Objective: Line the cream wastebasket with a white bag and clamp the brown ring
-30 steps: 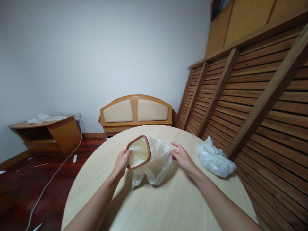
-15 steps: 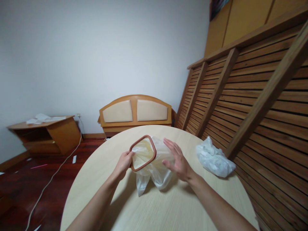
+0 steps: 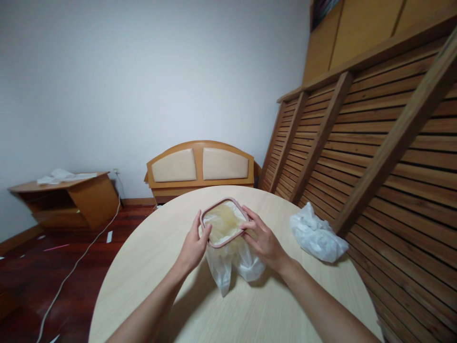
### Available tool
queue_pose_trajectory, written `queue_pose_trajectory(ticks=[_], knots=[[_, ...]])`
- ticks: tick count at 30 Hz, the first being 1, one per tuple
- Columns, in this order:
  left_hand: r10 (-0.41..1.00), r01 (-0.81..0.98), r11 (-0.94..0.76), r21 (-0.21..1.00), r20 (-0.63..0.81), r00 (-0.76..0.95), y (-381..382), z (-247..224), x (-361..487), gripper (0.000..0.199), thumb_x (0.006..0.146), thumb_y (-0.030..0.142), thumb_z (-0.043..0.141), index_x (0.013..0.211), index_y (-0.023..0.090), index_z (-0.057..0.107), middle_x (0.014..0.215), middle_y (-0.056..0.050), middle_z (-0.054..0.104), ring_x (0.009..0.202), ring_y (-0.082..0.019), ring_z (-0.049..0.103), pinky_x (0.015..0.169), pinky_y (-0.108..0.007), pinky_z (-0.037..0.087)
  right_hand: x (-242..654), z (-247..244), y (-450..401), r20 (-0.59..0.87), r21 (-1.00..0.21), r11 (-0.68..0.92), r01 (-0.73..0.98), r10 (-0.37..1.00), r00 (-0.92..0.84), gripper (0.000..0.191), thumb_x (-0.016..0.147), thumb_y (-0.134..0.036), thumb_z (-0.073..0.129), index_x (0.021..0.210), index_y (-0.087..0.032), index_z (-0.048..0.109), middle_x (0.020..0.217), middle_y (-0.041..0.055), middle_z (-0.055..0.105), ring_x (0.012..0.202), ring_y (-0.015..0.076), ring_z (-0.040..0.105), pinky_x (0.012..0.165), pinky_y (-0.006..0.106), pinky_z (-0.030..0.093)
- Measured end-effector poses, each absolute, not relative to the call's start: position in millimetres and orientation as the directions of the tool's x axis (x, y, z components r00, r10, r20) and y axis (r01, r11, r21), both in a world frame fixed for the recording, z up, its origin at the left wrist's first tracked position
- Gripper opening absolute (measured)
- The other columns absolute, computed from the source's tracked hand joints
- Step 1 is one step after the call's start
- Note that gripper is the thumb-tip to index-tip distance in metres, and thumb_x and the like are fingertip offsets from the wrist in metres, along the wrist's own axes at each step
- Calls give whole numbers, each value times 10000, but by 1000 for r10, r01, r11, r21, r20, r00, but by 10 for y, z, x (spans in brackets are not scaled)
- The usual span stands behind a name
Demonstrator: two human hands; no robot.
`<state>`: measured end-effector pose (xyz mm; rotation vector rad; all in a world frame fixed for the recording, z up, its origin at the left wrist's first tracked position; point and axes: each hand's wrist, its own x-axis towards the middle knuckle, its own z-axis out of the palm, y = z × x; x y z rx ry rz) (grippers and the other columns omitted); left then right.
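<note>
A rounded-square brownish-pink rim (image 3: 228, 240) is held slightly above the round table, its opening facing up toward me. Thin whitish plastic bag film (image 3: 219, 271) spreads across the opening, looks yellowish inside, and hangs in loose folds below. My left hand (image 3: 194, 243) grips the left side of the rim, its thumb over the near-left edge. On the opposite side my right hand (image 3: 262, 238) pinches the rim, thumb underneath and fingers on top. Whether a container lies beneath the film is hidden.
A crumpled white plastic bag (image 3: 317, 233) lies on the right of the pale round table (image 3: 143, 281). Slatted wooden panels (image 3: 357, 157) lean close by on the right. A headboard (image 3: 200, 164) stands behind, a low cabinet (image 3: 89, 200) at left, and a cable (image 3: 76, 267) crosses the floor.
My right hand has come from beside the bag to grip the rim's right side. The rim has turned and tipped flatter, and the bag film now hangs below it.
</note>
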<state>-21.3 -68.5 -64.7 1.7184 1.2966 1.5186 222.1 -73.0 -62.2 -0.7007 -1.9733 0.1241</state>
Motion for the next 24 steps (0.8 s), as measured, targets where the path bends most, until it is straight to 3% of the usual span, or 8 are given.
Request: queue_pose_trajectory(ticks=[3, 6, 8, 13, 16, 19, 21, 24], knots=[[785, 531, -539, 654, 619, 33, -759, -666, -206, 671, 956, 452, 524, 1544, 195, 326, 1638, -171, 286, 1513, -326, 287, 1188, -565, 326, 2228, -642, -703, 761, -465, 782, 415, 593, -265, 140, 971, -245, 568, 1090, -251, 641, 1611, 65, 367, 1474, 231, 386, 1214, 437, 351], [622, 636, -691, 343, 731, 281, -861, -626, -188, 575, 947, 359, 582, 1490, 272, 416, 1665, -123, 215, 1542, -345, 189, 1210, -614, 259, 2223, -644, -685, 734, -540, 738, 405, 648, -204, 113, 976, -286, 570, 1066, -253, 631, 1610, 74, 363, 1483, 237, 369, 1228, 473, 311], [558, 646, -727, 233, 748, 358, -896, -610, -165, 507, 933, 311, 615, 1420, 269, 481, 1659, -130, 212, 1538, -354, 198, 1197, -609, 298, 2217, -647, -674, 721, -568, 722, 395, 668, -184, 114, 981, -303, 564, 1061, -251, 625, 1603, 89, 369, 1492, 245, 348, 1228, 498, 299], [569, 658, -704, 267, 766, 299, -827, -678, -143, 378, 935, 222, 584, 1302, 234, 495, 1570, -167, 355, 1466, -306, 377, 1152, -532, 418, 2219, -675, -657, 715, -555, 732, 396, 663, -224, 274, 970, -307, 578, 1242, -279, 565, 1590, 91, 380, 1496, 239, 338, 1230, 509, 293], [593, 662, -682, 310, 764, 253, -763, -724, -174, 352, 924, 225, 593, 1260, 234, 488, 1524, -163, 411, 1433, -299, 426, 1143, -529, 428, 2241, -701, -664, 684, -508, 740, 441, 658, -315, 614, 941, -318, 630, 1487, -310, 349, 1648, 94, 266, 1534, 237, 247, 1250, 513, 251], [617, 665, -661, 348, 757, 217, -719, -752, -210, 280, 922, 220, 588, 1185, 229, 493, 1512, -161, 418, 1440, -303, 411, 1152, -546, 406, 2270, -733, -668, 652, -465, 733, 497, 663, -367, 839, 914, -324, 668, 1574, -299, 150, 1672, 122, 184, 1554, 246, 175, 1255, 522, 235], [630, 665, -644, 378, 755, 181, -689, -775, -232, 225, 919, 210, 582, 1122, 222, 488, 1507, -168, 417, 1443, -308, 401, 1152, -559, 396, 2290, -749, -669, 648, -416, 740, 528, 649, -399, 854, 900, -335, 688, 1565, -280, 155, 1670, 139, 177, 1556, 256, 162, 1252, 527, 241], [644, 657, -625, 422, 754, 128, -624, -826, -271, 188, 914, 205, 577, 1068, 214, 470, 1508, -182, 397, 1449, -321, 377, 1137, -569, 396, 2318, -746, -678, 645, -326, 773, 544, 603, -470, 728, 868, -376, 727, 1459, -248, 321, 1655, 157, 210, 1547, 270, 197, 1233, 522, 285]])
